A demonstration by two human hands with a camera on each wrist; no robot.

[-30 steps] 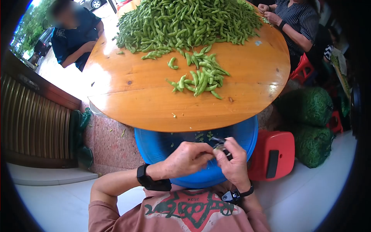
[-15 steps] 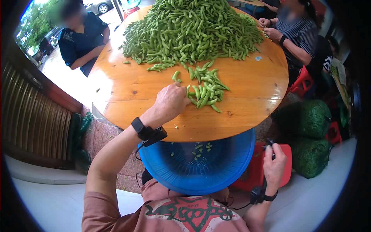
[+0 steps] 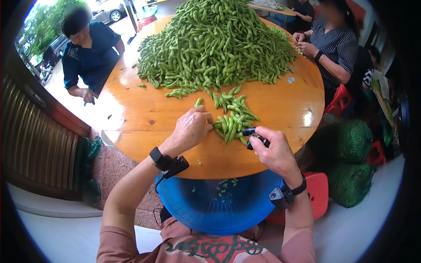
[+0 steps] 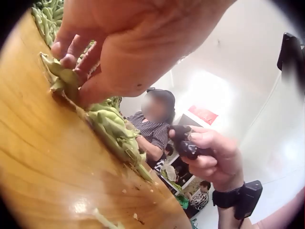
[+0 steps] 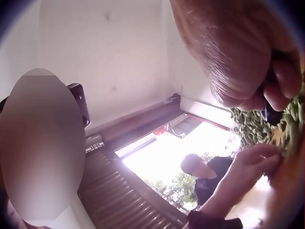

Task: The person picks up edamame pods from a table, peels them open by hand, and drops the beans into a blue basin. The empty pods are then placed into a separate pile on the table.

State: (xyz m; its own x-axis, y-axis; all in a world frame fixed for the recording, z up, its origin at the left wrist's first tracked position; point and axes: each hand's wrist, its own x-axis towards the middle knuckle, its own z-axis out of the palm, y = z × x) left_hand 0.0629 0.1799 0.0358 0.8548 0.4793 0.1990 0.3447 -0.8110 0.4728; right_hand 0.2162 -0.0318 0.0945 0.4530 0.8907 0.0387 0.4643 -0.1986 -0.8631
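1. The left hand (image 3: 190, 128) lies on the round wooden worktop (image 3: 144, 118) with its fingers curled down at the near end of the small loose pile of pods (image 3: 232, 116). In the left wrist view the fingertips (image 4: 66, 50) pinch one green pod (image 4: 64, 78) against the wood.
2. The right hand (image 3: 274, 151) hovers just beside that pile, over the near edge of the worktop, its fingers closed round a small black tool (image 3: 253, 135). It looks like a cutter, though the blade end is too small to tell.
3. The big heap of pods (image 3: 215, 41) sits further back, well apart from both hands; the blue basin (image 3: 219, 206) stands below the worktop edge with a few green bits in it.
4. To do this step well, I judge it best to lift a single pod clear of its neighbours, gripped near one end so the other tip stands free for the tool.
5. Bring the pod to the tool over the basin, so that trimmings drop in and not onto the wood.
6. Keep the left fingertips back from the tool's working end.
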